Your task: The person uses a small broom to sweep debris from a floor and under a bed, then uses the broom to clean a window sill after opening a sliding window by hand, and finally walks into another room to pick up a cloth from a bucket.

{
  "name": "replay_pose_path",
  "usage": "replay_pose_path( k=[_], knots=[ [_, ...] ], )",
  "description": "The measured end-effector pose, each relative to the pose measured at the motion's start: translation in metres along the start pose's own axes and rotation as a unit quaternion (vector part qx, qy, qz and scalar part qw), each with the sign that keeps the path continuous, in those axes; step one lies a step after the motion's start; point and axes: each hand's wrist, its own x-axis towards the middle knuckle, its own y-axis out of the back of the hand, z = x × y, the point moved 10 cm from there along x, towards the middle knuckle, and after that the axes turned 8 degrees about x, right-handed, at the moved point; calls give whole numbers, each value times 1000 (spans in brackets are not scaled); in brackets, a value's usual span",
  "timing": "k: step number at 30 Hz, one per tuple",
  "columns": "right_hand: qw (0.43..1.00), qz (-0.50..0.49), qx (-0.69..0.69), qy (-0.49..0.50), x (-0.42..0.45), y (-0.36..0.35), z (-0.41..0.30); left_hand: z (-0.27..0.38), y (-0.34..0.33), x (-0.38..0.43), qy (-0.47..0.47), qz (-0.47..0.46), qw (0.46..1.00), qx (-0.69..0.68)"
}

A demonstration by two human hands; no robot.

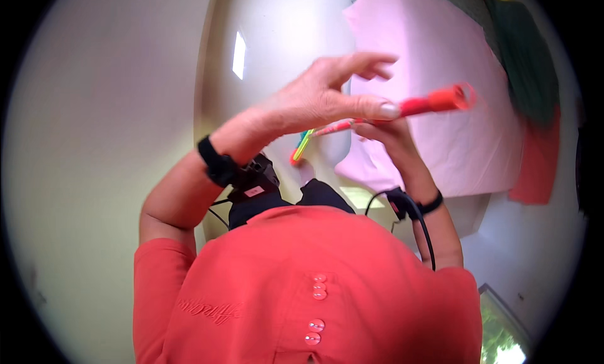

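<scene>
A long-handled broom (417, 106) slants across the middle, its red and orange grip end towards the upper right. Lower down, near the floor, is its yellow-green head (304, 146) with orange and teal parts. My right hand (390, 130) is closed around the red patterned handle, partly hidden behind my left thumb. Above the handle, my left hand (330, 92) has its fingers spread, blurred by motion. The left thumb overlaps the handle just below the grip end; whether it presses on it, I cannot tell.
A bed with a pink sheet (448, 147) stands at the right. Dark green cloth (524, 62) and red cloth (538, 166) hang at its far side. A pale wall (108, 104) runs along the left, beside a glossy floor (278, 38). Black devices with cables are strapped near both wrists.
</scene>
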Motion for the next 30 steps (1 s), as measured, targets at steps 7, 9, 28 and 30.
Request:
replay_pose_path(
  k=[7, 9, 28, 30],
  knots=[
    [969, 12, -243, 45, 24, -44, 44, 111, 15, 6, 82, -63, 994, 43],
    [931, 46, -352, 81, 7, -50, 13, 119, 30, 3, -28, -59, 995, 76],
    [956, 53, -281, 59, 22, -144, 175, -28, 76, -101, 173, -1, 983, -57],
    [955, 56, -287, 39, 67, -160, 120, 38, 97, -90, 113, 41, 993, 0]
  ],
)
